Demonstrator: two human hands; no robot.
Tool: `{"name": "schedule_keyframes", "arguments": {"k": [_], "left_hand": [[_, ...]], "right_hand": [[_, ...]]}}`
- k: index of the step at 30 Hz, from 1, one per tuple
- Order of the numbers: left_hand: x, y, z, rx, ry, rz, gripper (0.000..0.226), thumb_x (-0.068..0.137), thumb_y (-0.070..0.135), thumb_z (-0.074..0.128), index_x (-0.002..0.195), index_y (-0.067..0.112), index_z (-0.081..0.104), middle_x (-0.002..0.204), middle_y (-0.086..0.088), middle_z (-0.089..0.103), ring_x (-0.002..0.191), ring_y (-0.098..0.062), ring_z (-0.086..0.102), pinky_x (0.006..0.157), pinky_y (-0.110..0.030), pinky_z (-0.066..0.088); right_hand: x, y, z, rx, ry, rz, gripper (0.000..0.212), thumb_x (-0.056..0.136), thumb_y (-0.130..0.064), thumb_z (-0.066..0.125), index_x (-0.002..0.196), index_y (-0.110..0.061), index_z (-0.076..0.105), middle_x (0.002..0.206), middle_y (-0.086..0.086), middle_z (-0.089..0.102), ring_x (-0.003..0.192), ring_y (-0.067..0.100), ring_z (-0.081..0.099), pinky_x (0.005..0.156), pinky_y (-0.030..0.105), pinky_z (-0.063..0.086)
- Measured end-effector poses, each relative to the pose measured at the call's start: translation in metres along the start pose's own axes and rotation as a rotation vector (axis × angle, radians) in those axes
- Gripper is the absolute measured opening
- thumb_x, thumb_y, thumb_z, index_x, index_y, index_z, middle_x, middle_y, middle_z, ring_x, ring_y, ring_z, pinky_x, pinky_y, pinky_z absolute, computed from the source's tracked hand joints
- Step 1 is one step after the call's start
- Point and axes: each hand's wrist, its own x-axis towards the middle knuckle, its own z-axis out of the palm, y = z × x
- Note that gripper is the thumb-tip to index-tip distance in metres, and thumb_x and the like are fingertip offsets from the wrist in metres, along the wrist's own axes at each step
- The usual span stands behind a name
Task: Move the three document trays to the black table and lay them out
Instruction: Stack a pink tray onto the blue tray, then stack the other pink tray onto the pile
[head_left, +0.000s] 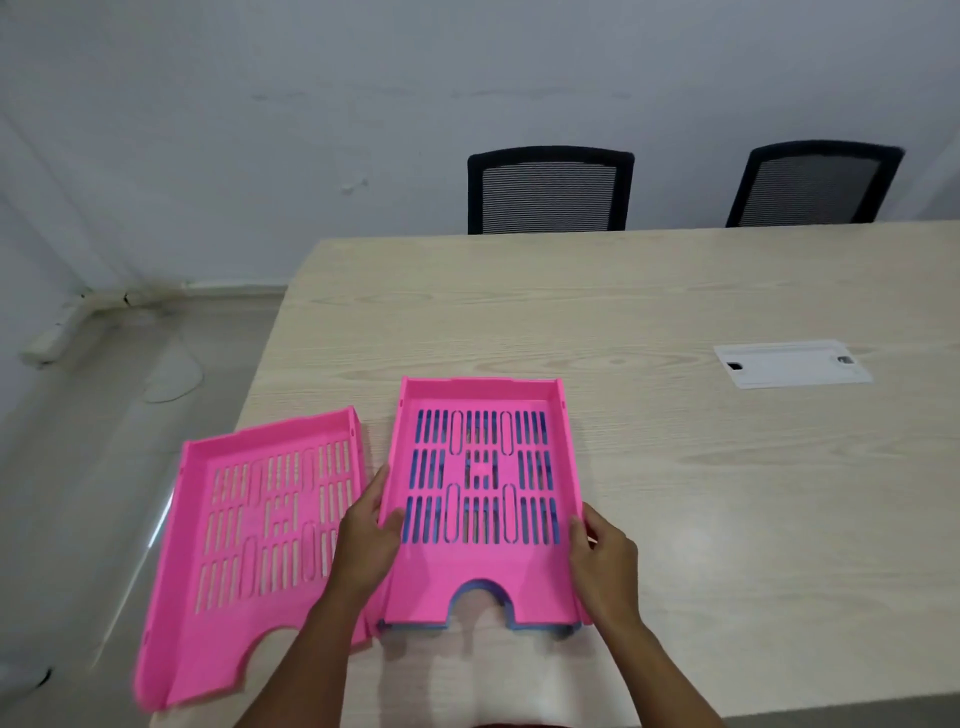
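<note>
A pink slotted document tray sits stacked on a blue tray, of which only the front edge and slivers through the slots show. My left hand grips the pink tray's left side. My right hand grips its right side. A second pink tray lies to the left, tilted, overhanging the left edge of the light wooden table. No black table is in view.
Two black mesh chairs stand behind the table's far edge. A white cable cover plate is set into the tabletop at right. Pale floor and wall lie to the left, with a white conduit along the floor.
</note>
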Motion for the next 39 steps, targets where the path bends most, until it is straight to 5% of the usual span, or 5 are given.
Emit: {"name": "schedule_keyframes", "arguments": {"k": [9, 12, 17, 22, 39], "left_hand": [[-0.022, 0.003, 0.024, -0.034, -0.028, -0.007, 0.067, 0.103, 0.035, 0.048, 0.156, 0.051, 0.01, 0.17, 0.009, 0.005, 0.155, -0.026, 0.013, 0.12, -0.063, 0.021], [-0.023, 0.005, 0.032, -0.032, -0.04, -0.016, 0.066, 0.104, 0.037, 0.046, 0.157, 0.048, 0.009, 0.17, 0.007, 0.008, 0.155, -0.028, 0.016, 0.121, -0.062, 0.021], [-0.016, 0.006, 0.027, -0.061, 0.0, -0.008, 0.068, 0.099, 0.043, 0.054, 0.157, 0.04, 0.021, 0.168, 0.004, 0.021, 0.154, -0.024, 0.023, 0.12, -0.058, 0.028], [-0.02, 0.005, 0.006, -0.106, 0.098, 0.004, 0.06, 0.099, 0.033, 0.058, 0.154, 0.025, 0.037, 0.162, 0.0, 0.037, 0.149, -0.022, 0.034, 0.119, -0.05, 0.033], [-0.063, -0.06, -0.171, -0.006, 0.666, -0.102, 0.037, 0.096, 0.013, 0.063, 0.132, 0.006, 0.063, 0.149, -0.013, 0.055, 0.14, -0.028, 0.048, 0.115, -0.038, 0.037]], "right_hand": [[0.024, -0.003, -0.013, 0.072, -0.106, 0.114, 0.031, 0.103, -0.024, 0.045, 0.123, -0.021, 0.068, 0.108, 0.0, 0.073, 0.096, 0.017, 0.067, 0.073, 0.028, 0.052], [0.031, -0.001, -0.02, 0.037, -0.104, 0.106, 0.031, 0.103, -0.024, 0.046, 0.12, -0.017, 0.071, 0.105, 0.004, 0.074, 0.095, 0.02, 0.068, 0.068, 0.025, 0.048], [0.027, -0.014, -0.023, 0.01, 0.023, 0.054, 0.041, 0.1, -0.022, 0.054, 0.139, -0.008, 0.058, 0.143, 0.01, 0.059, 0.135, 0.026, 0.053, 0.111, 0.035, 0.04], [0.021, -0.049, -0.01, 0.01, 0.063, -0.126, 0.044, 0.099, -0.012, 0.055, 0.142, -0.006, 0.055, 0.147, 0.01, 0.055, 0.135, 0.016, 0.049, 0.112, 0.026, 0.034], [-0.069, -0.139, 0.194, -0.03, -0.521, -0.283, 0.055, 0.098, -0.017, 0.058, 0.15, -0.01, 0.042, 0.163, 0.008, 0.031, 0.15, 0.021, 0.029, 0.123, 0.032, 0.018]]}}
